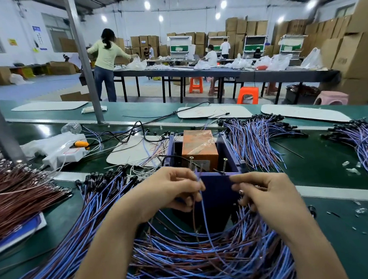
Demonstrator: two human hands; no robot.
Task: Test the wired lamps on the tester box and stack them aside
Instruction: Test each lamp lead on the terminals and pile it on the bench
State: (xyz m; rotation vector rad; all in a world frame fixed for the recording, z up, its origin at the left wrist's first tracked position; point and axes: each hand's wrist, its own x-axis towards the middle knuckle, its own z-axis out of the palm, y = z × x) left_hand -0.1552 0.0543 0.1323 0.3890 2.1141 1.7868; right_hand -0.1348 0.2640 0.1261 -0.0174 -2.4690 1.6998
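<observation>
A thin blue-and-brown wired lamp [203,206] is pinched by the left hand [169,189] grip, lengthwise near-to-far, just short of the purple plastic tester box [216,190] screws [191,162]; the right hand [270,196] grip is seemingly curled on its bulb end.

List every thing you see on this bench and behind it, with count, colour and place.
tester box: one, purple with an orange block inside, bench centre
near wire pile: one, blue and brown, under the hands
wire bundles: two, blue and brown, bench right
brown wire bundle: one, brown, bench left
power strip: one, white, left of the box
bottle: one, clear, behind the strip
stools: two, orange, behind the bench
cardboard boxes: many, brown, back and right
left hand: one, pinches a blue wire
right hand: one, grips wires of the near pile
</observation>
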